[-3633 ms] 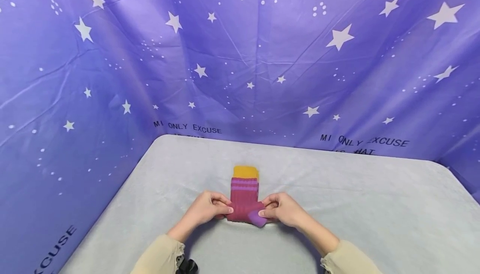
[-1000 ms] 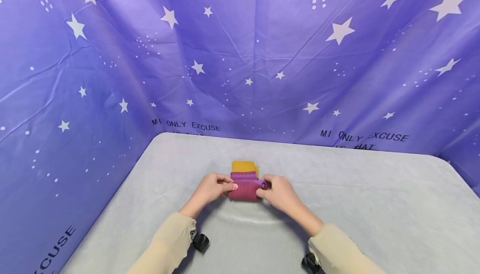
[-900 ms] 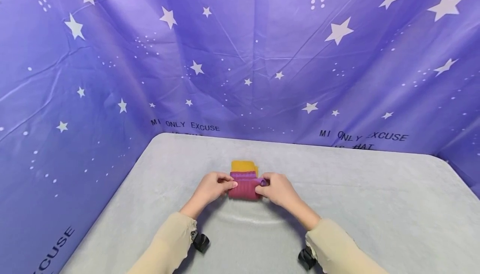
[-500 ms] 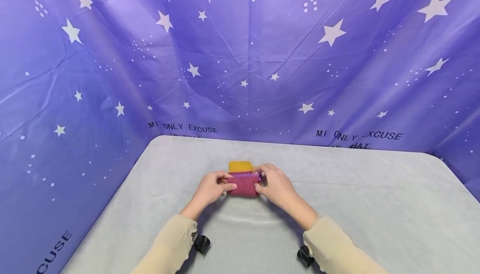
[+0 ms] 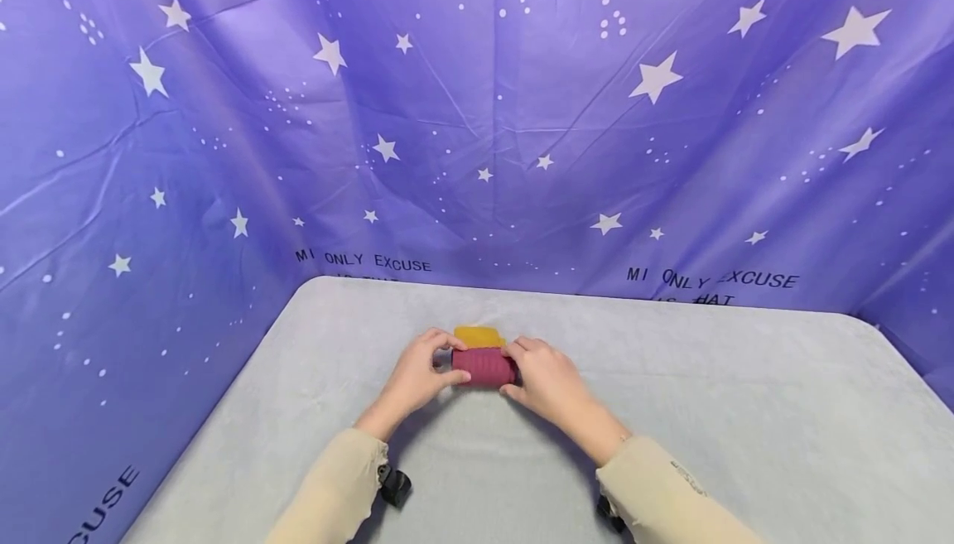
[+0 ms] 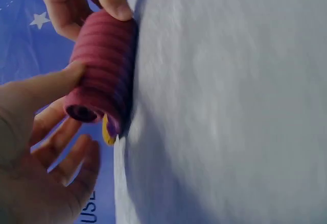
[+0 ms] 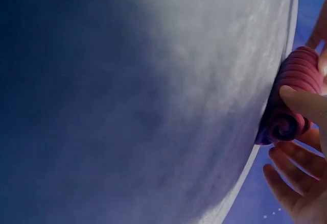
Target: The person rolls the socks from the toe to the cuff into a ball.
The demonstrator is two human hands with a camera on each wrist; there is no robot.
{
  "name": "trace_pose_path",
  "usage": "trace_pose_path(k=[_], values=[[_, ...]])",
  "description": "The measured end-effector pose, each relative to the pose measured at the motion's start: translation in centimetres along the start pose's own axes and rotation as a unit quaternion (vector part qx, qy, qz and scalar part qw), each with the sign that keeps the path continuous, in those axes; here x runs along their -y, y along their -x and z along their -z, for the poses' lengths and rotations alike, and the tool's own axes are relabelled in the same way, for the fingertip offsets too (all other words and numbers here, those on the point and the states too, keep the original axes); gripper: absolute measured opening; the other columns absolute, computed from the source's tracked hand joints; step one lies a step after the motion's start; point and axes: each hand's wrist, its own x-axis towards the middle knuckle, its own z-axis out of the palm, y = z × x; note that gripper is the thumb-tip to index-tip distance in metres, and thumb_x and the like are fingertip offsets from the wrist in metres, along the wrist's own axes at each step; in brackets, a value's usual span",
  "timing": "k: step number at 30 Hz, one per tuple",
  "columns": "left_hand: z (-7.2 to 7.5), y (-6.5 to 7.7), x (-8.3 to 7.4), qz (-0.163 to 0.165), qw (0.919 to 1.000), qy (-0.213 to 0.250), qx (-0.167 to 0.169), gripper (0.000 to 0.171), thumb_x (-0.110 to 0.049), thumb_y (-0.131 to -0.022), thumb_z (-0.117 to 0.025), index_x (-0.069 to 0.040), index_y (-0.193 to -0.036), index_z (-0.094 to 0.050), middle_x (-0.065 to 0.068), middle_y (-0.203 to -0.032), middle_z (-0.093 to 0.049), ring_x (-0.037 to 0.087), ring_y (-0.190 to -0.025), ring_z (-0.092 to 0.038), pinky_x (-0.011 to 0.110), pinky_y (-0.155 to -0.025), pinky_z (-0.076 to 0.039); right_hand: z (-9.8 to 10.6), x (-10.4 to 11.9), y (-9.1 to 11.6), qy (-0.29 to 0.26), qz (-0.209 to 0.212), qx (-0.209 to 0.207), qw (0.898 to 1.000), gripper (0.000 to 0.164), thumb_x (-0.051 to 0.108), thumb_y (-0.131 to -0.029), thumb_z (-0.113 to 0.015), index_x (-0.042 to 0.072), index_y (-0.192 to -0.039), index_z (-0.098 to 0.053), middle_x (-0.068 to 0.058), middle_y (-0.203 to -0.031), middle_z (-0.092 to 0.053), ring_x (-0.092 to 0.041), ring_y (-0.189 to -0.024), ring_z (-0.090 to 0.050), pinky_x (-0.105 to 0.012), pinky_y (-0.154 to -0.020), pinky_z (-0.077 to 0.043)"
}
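Note:
In the head view a maroon ribbed sock [image 5: 484, 367] lies rolled into a thick cylinder on the table, its yellow cuff [image 5: 477, 335] still flat on the far side. The left hand [image 5: 413, 374] pinches the roll's left end between thumb and fingers. At the other end, the right hand [image 5: 551, 382] holds it the same way. From the left wrist, the spiral end of the rolled sock [image 6: 102, 55] shows above a sliver of yellow. A dark purple spiral marks the end of the rolled sock [image 7: 299, 81] in the right wrist view, with the thumb on top.
The grey cloth-covered table [image 5: 477, 478] extends on both sides of the hands. Behind and to the left hangs a purple curtain [image 5: 447, 113] with white stars and lettering. A black wrist camera [image 5: 395, 486] sits below the left sleeve.
The sock lay flat with its foot toward the person, and is now rolled up away from them. The purple stripes have gone into the roll, leaving less yellow showing. Both hands moved forward with it.

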Motion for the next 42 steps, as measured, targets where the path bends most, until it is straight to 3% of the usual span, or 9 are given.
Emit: trace_pose_path(k=[4, 13, 19, 23, 27, 30, 33, 39, 42], values=[[0.5, -0.2, 0.4, -0.032, 0.9985, -0.036, 0.027, 0.045, -0.019, -0.071, -0.089, -0.012, -0.110, -0.068, 0.004, -0.112, -0.068, 0.025, -0.105, -0.063, 0.047, -0.097, -0.051, -0.4, -0.4, -0.9, -0.050, -0.016, -0.014, 0.999, 0.041, 0.021, -0.072, -0.088, 0.006, -0.107, -0.071, -0.006, -0.103, -0.072, -0.025, -0.095, -0.070, -0.042, -0.086, -0.057], [0.2, -0.9, 1.7, 0.041, 0.9957, 0.075, 0.035, 0.021, -0.013, -0.075, -0.085, -0.010, -0.093, -0.073, 0.004, -0.090, -0.074, 0.010, -0.080, -0.063, 0.025, -0.075, -0.052, -1.5, -1.8, -1.1, -0.185, -0.027, -0.026, 0.982, 0.038, 0.014, -0.074, -0.084, 0.005, -0.109, -0.073, -0.009, -0.111, -0.073, -0.028, -0.106, -0.069, -0.045, -0.096, -0.053], [0.3, -0.3, 2.1, 0.070, 0.9831, 0.164, 0.042, 0.025, -0.012, -0.082, -0.080, -0.005, -0.105, -0.072, 0.014, -0.096, -0.075, 0.012, -0.080, -0.067, 0.025, -0.070, -0.056, -1.5, -1.6, -0.4, -0.238, -0.045, -0.035, 0.970, 0.034, 0.018, -0.080, -0.080, 0.012, -0.112, -0.072, -0.002, -0.108, -0.075, -0.018, -0.100, -0.069, -0.037, -0.091, -0.055], [0.8, 0.5, 2.0, 0.085, 0.9772, 0.184, 0.063, 0.027, -0.013, -0.086, -0.077, -0.002, -0.110, -0.070, 0.019, -0.097, -0.075, 0.013, -0.078, -0.069, 0.028, -0.068, -0.059, -0.9, -0.8, 0.1, -0.266, -0.054, 0.000, 0.963, 0.027, 0.022, -0.083, -0.077, 0.013, -0.108, -0.069, 0.000, -0.095, -0.075, -0.010, -0.085, -0.068, -0.027, -0.079, -0.055], [1.0, 0.8, 1.6, 0.088, 0.9796, 0.169, 0.064, 0.029, -0.019, -0.089, -0.074, -0.001, -0.112, -0.070, 0.019, -0.098, -0.074, 0.014, -0.078, -0.069, 0.029, -0.067, -0.060, -0.3, -0.6, 0.1, -0.302, -0.106, 0.044, 0.946, 0.026, 0.022, -0.086, -0.075, 0.008, -0.106, -0.065, -0.006, -0.090, -0.073, -0.009, -0.079, -0.065, -0.025, -0.073, -0.053], [0.9, 0.7, 1.2, 0.066, 0.9860, 0.141, 0.058, 0.034, -0.021, -0.087, -0.076, -0.005, -0.116, -0.069, 0.016, -0.107, -0.073, 0.021, -0.090, -0.070, 0.031, -0.076, -0.058, -0.1, -0.8, -0.5, -0.325, -0.145, 0.072, 0.932, 0.027, 0.020, -0.088, -0.074, 0.005, -0.108, -0.065, -0.009, -0.089, -0.073, -0.011, -0.079, -0.064, -0.027, -0.070, -0.051], [0.7, 0.4, 0.9, 0.050, 0.9899, 0.121, 0.054, 0.035, -0.018, -0.082, -0.081, -0.010, -0.114, -0.071, 0.013, -0.109, -0.074, 0.023, -0.096, -0.070, 0.034, -0.082, -0.054, -0.2, -1.2, -0.8, -0.335, -0.162, 0.089, 0.924, 0.029, 0.019, -0.088, -0.073, 0.001, -0.110, -0.067, -0.010, -0.090, -0.073, -0.012, -0.080, -0.063, -0.027, -0.070, -0.049], [0.2, -0.4, 0.6, 0.095, 0.9907, 0.092, 0.031, 0.026, -0.018, -0.077, -0.084, -0.013, -0.102, -0.077, 0.006, -0.093, -0.076, 0.011, -0.077, -0.063, 0.030, -0.076, -0.049, -0.5, -0.9, -1.0, -0.343, -0.183, 0.052, 0.920, 0.035, 0.019, -0.083, -0.080, 0.000, -0.110, -0.068, -0.012, -0.097, -0.072, -0.017, -0.084, -0.067, -0.031, -0.076, -0.055], [0.2, -0.7, 0.4, 0.097, 0.9919, 0.079, 0.024, 0.027, -0.020, -0.078, -0.084, -0.012, -0.103, -0.077, 0.008, -0.095, -0.076, 0.014, -0.080, -0.066, 0.032, -0.077, -0.052, -0.5, -0.6, -1.4, -0.332, -0.211, 0.039, 0.919, 0.034, 0.019, -0.080, -0.082, 0.002, -0.106, -0.068, -0.010, -0.093, -0.073, -0.015, -0.080, -0.066, -0.029, -0.072, -0.053]])
